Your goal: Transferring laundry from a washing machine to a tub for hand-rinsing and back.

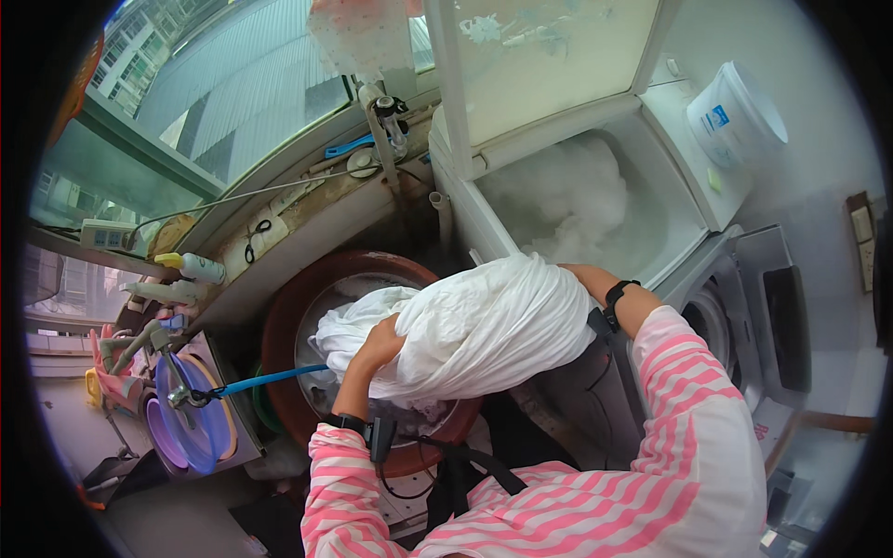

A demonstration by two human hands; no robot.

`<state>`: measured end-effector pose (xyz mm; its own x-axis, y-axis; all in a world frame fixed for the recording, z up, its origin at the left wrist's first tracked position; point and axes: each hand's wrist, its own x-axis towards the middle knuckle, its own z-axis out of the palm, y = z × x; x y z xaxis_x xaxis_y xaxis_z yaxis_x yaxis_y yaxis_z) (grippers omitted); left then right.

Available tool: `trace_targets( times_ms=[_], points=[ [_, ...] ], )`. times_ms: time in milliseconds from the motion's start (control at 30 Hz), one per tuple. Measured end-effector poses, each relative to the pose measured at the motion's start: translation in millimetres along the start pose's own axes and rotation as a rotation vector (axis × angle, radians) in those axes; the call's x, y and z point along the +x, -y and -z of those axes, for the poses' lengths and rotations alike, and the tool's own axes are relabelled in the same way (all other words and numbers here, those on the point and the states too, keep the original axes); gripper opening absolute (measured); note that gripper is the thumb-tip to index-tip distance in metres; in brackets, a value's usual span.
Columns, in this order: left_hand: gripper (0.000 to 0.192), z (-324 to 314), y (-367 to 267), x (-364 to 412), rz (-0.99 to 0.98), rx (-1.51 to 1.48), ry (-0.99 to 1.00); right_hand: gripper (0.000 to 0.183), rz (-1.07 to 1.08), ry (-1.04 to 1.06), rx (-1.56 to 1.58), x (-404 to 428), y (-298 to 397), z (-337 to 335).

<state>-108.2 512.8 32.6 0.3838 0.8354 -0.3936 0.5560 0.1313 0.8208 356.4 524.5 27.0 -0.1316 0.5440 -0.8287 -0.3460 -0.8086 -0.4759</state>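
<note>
A large, bunched white cloth (488,321) is held up between my two hands, over the near right part of a reddish-brown round tub (286,307). My left hand (382,343) grips the near left side of the cloth. At the upper right my right hand (575,273) goes round behind the bundle; its fingers are mostly hidden. The tub holds water with suds. A blue hose (272,380) runs from a tap (187,396) into it. Beyond the cloth stands an open top-loading washing machine (670,167) with white cloth and cloudy water inside.
Purple and blue basins (202,418) stand at the left by the tap. On the ledge lie black scissors (258,240) and a white bottle with a yellow cap (195,267). A white bucket (729,118) rests on the washer's back panel; a front-loading machine (711,314) stands at the right.
</note>
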Motion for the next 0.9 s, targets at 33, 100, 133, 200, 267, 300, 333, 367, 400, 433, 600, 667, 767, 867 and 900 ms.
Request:
trace_targets(
  times_ms=[33,100,133,200,267,300,333,367,400,433,600,667,767,867,900],
  points=[
    [0.056,-7.8,5.1,2.9,0.091,0.115,0.010,0.047,0.018,-0.018,-0.026,0.7,1.6,6.8],
    [0.056,-23.7,32.8,-2.9,0.148,0.112,-0.156,0.048,0.042,-0.024,-0.084,10.1,0.8,9.0],
    [0.056,-27.7,32.5,-3.2,0.207,0.108,-0.329,0.048,0.060,-0.045,-0.111,14.4,0.2,14.5],
    [0.047,-29.1,11.1,6.0,0.248,0.129,-0.376,0.049,0.110,-0.102,-0.175,22.5,0.4,27.7],
    [0.036,-39.6,-54.3,17.0,-0.031,-0.214,-0.563,0.049,0.189,-0.180,-0.220,21.3,0.0,48.7],
    [0.029,-48.7,-89.8,26.6,-0.188,-0.267,-0.567,0.050,0.224,-0.230,-0.235,16.5,0.6,58.6],
    [0.025,-57.5,-113.5,37.2,-0.306,-0.275,-0.582,0.050,0.229,-0.221,-0.225,9.3,2.5,48.0],
    [0.023,-66.9,-149.6,45.4,-0.349,-0.288,-0.534,0.053,0.277,-0.397,-0.339,-11.8,5.6,32.4],
    [0.023,-76.0,-178.7,55.3,-0.458,-0.281,-0.498,0.056,0.328,-0.571,-0.453,-36.7,12.8,10.0],
    [0.024,-87.0,-203.0,68.8,-0.543,-0.184,-0.445,0.056,0.335,-0.576,-0.436,-61.0,22.1,-11.5],
    [0.066,-143.4,-238.5,150.4,0.300,-0.631,0.290,0.077,0.483,-0.913,-0.993,-123.7,30.2,-103.2],
    [0.066,-159.7,-251.5,154.0,0.409,-0.703,0.402,0.075,0.494,-0.815,-1.164,-126.4,22.7,-104.2],
    [0.050,-158.4,-254.3,141.5,0.430,-1.155,0.641,0.076,0.744,-0.799,-1.320,-142.4,9.7,-106.6],
    [0.043,-145.1,-224.9,148.9,0.577,-1.327,0.743,0.079,0.833,-0.467,-0.761,-137.8,12.2,-64.2],
    [0.039,-153.1,-238.5,142.7,0.554,-1.350,0.645,0.079,0.831,-0.463,-0.764,-131.3,11.5,-40.4]
  ],
)
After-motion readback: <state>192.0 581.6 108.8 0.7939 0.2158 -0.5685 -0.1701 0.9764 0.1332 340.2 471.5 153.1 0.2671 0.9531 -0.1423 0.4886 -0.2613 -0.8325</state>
